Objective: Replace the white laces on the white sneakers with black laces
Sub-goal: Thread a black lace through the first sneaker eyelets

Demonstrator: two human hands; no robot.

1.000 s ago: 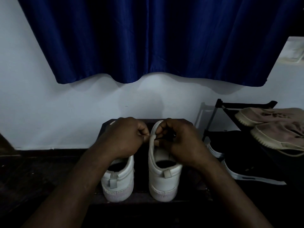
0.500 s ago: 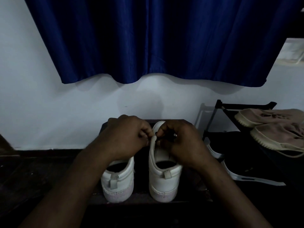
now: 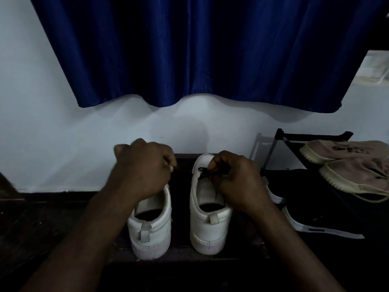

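Over the front of the right sneaker (image 3: pixel 208 220), a black lace (image 3: pixel 204 170) is being pinched by the curled fingers of the right hand (image 3: pixel 235 178), down at the eyelets. Well apart from it, the left hand (image 3: pixel 145 165) is held curled above the left sneaker (image 3: pixel 151 226); it is blurred, so whether a lace end is gripped cannot be told. The lace is judged light, thin and limp, so it would best be taken close to its tip, where it can be steered through a hole. The uppers look firm enough to be braced against. Both sneakers are stood side by side, heels toward the camera, on a dark surface (image 3: pixel 181 199). Further out, beige shoes (image 3: pixel 347 163) are seen on a black rack (image 3: pixel 273 148), with a blue curtain (image 3: pixel 210 49) hung above.
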